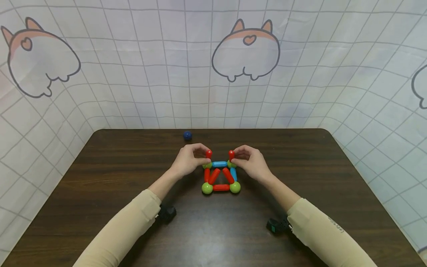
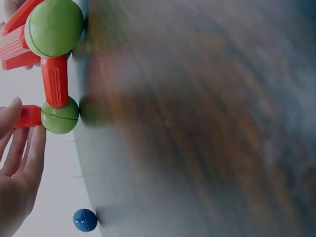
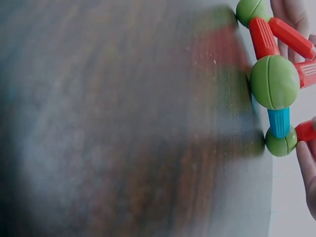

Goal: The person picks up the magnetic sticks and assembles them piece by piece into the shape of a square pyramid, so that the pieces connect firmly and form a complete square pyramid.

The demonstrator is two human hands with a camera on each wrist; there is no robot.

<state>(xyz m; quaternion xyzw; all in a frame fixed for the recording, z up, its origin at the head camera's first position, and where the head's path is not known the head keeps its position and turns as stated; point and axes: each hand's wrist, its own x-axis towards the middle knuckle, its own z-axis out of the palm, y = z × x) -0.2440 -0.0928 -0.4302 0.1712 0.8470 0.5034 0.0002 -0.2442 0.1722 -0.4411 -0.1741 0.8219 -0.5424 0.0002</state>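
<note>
A square frame of magnetic building rods and green balls lies on the table, with two green balls (image 1: 207,188) (image 1: 235,187) at its front corners. Red rods (image 1: 221,187) make its front and left sides, blue rods (image 1: 219,164) its back and right. From each front ball another red rod (image 1: 228,175) rises. At the back left corner, my left hand (image 1: 189,160) pinches a red rod (image 2: 30,116) standing on a green ball (image 2: 60,116). Likewise, my right hand (image 1: 252,163) holds a red rod (image 3: 305,131) on the back right ball (image 3: 280,143). Fingertips also touch these balls.
A loose dark blue ball (image 1: 187,135) sits near the table's back edge, left of the frame. The dark wooden table (image 1: 220,230) meets a white gridded cloth (image 1: 186,92) behind and at the sides. Black wrist devices (image 1: 275,225) hang beneath both sleeves.
</note>
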